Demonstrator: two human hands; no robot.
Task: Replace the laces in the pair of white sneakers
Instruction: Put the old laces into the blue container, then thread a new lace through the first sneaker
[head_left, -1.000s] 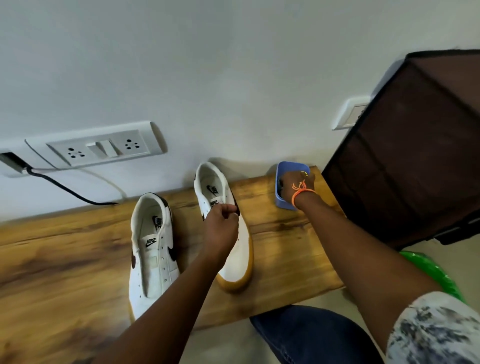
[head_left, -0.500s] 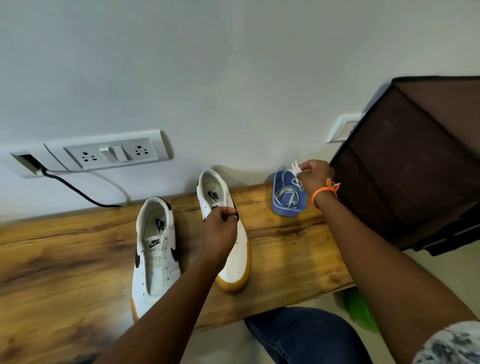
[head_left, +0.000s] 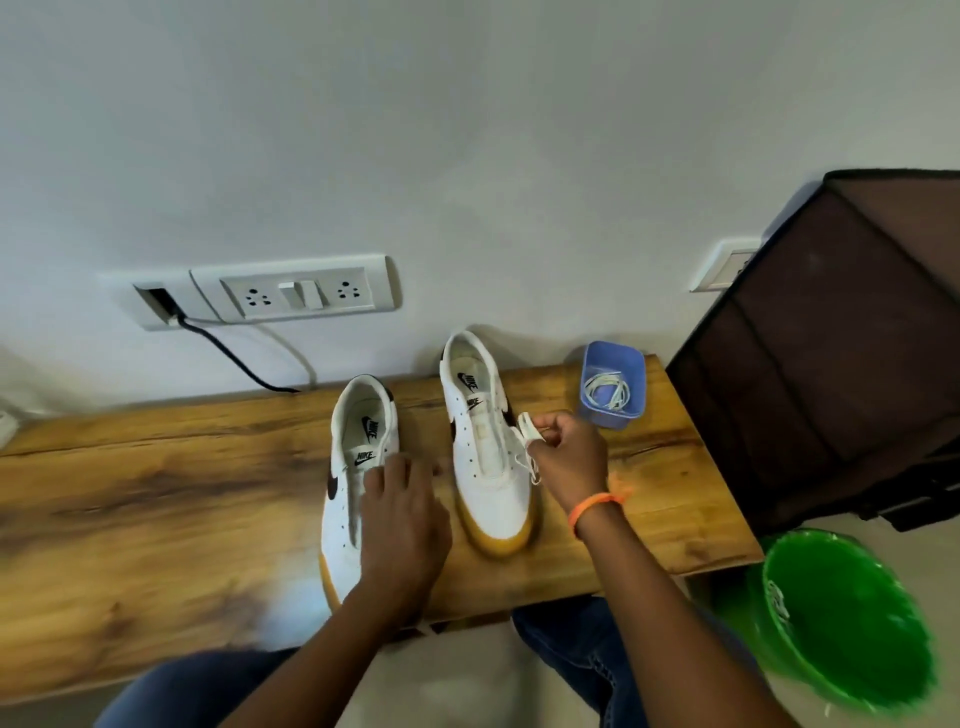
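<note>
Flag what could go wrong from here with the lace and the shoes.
The white lace is bunched in the right hand, so it may tangle before threading. The right sneaker has no hand on it and could slide. The blue tub sits near the bench's end; an elbow could knock it.

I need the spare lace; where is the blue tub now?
In the head view the blue tub stands at the wooden bench's far right end, near the wall, just right of the right sneaker.

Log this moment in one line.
right hand: pinches lace | left hand: on left sneaker | tub: lace left
</note>
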